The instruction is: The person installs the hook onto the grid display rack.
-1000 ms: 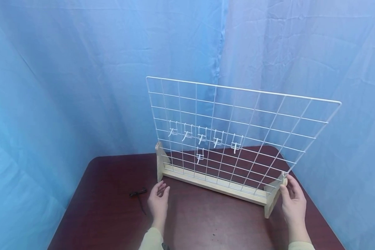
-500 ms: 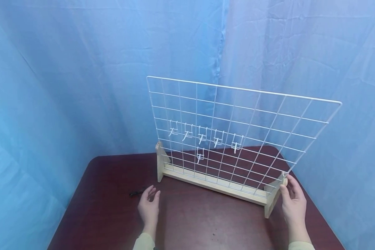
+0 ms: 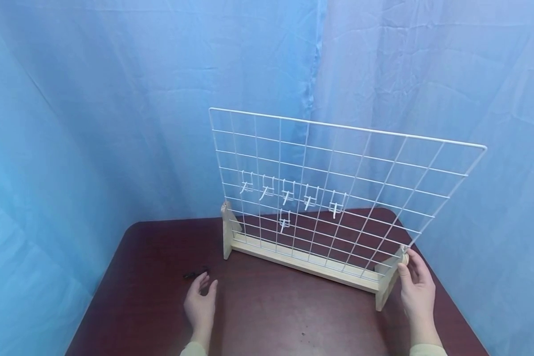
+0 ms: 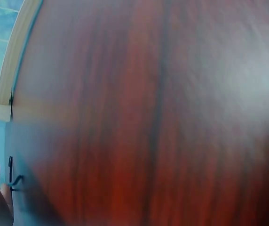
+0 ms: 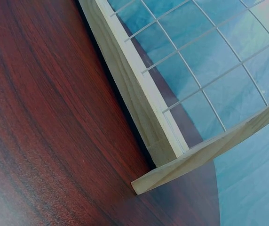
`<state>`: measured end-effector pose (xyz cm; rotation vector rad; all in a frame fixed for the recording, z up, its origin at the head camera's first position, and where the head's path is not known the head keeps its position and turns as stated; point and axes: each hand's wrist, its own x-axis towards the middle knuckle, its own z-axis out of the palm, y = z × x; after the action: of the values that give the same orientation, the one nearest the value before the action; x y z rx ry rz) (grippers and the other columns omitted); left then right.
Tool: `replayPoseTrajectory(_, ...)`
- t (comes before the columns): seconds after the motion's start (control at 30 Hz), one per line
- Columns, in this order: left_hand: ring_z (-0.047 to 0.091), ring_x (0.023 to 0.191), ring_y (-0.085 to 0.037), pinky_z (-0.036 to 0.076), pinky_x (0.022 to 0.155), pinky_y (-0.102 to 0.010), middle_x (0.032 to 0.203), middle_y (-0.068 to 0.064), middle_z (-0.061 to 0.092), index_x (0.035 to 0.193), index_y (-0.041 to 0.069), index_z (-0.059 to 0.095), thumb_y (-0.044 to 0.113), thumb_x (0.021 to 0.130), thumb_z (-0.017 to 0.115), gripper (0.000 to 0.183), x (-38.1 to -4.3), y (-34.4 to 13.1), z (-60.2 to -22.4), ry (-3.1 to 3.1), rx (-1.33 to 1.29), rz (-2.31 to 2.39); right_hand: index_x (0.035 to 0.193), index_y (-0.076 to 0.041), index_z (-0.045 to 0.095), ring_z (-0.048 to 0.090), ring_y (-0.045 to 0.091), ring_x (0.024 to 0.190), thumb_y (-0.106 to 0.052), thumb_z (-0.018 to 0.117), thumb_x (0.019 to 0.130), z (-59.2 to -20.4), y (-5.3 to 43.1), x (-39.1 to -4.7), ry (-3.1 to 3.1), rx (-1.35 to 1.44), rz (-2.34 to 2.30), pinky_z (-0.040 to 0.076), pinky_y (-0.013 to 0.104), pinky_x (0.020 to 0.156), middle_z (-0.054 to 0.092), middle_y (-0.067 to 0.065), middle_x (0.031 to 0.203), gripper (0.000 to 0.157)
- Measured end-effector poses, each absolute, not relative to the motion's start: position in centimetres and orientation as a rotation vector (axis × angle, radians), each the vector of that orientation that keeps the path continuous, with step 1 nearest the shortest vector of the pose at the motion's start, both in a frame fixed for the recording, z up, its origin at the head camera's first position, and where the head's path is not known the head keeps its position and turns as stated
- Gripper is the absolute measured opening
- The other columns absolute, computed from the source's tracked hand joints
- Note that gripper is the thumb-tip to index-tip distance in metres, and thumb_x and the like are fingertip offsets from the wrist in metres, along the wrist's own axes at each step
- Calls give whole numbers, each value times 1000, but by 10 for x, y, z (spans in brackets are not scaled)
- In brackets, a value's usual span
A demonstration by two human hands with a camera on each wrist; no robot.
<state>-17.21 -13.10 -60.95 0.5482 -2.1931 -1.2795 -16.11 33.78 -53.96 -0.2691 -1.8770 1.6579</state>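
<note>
A white wire grid panel (image 3: 308, 121) stands in a pale wooden stand (image 3: 304, 265), leaning slightly. Several white wire hooks (image 3: 310, 201) hang on the grid's middle, most of them in one row. My right hand (image 3: 419, 296) grips the top of the stand's right end piece (image 3: 384, 289) between thumb and fingers. On the left, my left hand (image 3: 200, 306) hovers with loosely bent fingers and nothing in it. Just beyond its fingertips lies a thin black hook-like piece (image 3: 190, 275), partly hidden by the hand; the left wrist view shows a bent prong (image 4: 17, 180) on it.
Everything stands on a dark red-brown wood-grain table (image 3: 267, 316) with rounded back corners. Light blue curtains (image 3: 138, 123) hang behind and at both sides. A few tiny dark specks (image 3: 303, 334) lie near the table's front.
My left hand has moved left and slightly towards me, away from the stand's left end and in front of the black piece. The right hand keeps its grip; the grid has hardly moved.
</note>
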Motion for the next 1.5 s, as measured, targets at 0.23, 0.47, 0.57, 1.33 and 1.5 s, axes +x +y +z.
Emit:
replayPoseTrajectory(0.23, 68, 97, -33, 52, 86, -48, 107, -15, 72, 115, 2, 69, 5, 81, 81, 36, -165, -140, -613, -2180, 538, -1251, 139, -10, 56, 51, 0, 122, 3, 56, 97, -538, 337, -160, -1867, -262, 1657, 41, 11, 99, 58, -1, 139, 43)
replayPoseTrajectory(0.47, 66, 98, -35, 53, 85, -50, 108, -16, 71, 114, 1, 68, 4, 80, 81, 37, -157, -148, -615, -2209, 538, -1188, 138, -9, 56, 52, -1, 120, 4, 57, 97, -538, 336, -161, -1879, -265, 1633, 42, 10, 98, 59, -1, 137, 44)
replayPoseTrajectory(0.57, 65, 100, -35, 52, 86, -50, 111, -17, 69, 116, 1, 67, 6, 81, 80, 37, -155, -151, -617, -2238, 557, -1173, 138, -8, 57, 52, -1, 120, 5, 56, 97, -537, 335, -161, -1881, -275, 1626, 42, 11, 98, 59, -1, 137, 43)
replayPoseTrajectory(1.33, 54, 119, -38, 41, 103, -52, 122, -17, 66, 127, 1, 63, 11, 76, 85, 56, -154, -161, -624, -2418, 584, -1075, 135, -7, 59, 53, -1, 118, 8, 57, 95, -526, 329, -157, -1841, -264, 1666, 43, 10, 97, 61, -2, 134, 42)
replayPoseTrajectory(1.5, 53, 120, -38, 40, 104, -52, 121, -18, 66, 126, 1, 64, 10, 76, 85, 55, -153, -160, -626, -2449, 565, -1039, 138, -10, 58, 51, 0, 121, 4, 57, 97, -536, 336, -160, -1864, -285, 1659, 41, 11, 99, 59, -3, 136, 44)
